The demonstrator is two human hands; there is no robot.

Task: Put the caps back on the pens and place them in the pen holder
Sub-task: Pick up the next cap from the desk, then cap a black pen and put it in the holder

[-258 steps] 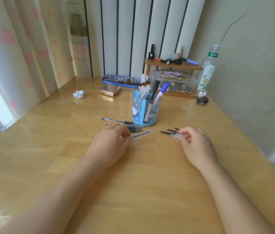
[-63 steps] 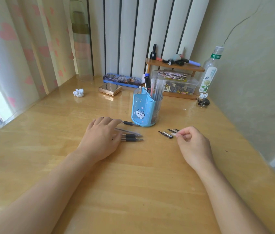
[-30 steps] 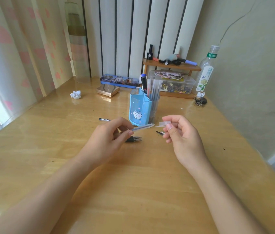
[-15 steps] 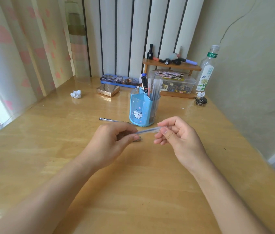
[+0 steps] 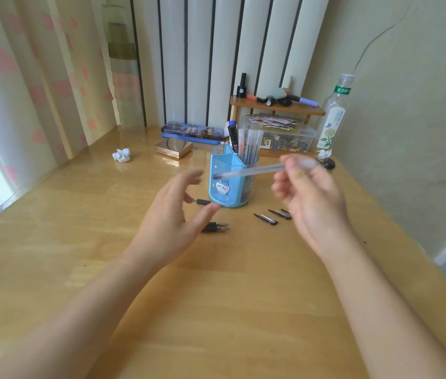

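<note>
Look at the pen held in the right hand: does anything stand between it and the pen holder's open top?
Nothing visible does. The right hand holds the pen just in front of the pen holder. The left hand is off to the side.

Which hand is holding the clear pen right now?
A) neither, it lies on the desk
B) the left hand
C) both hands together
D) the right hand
D: the right hand alone pinches the clear pen in front of the blue pen holder, while the left hand is open and apart from it.
</note>
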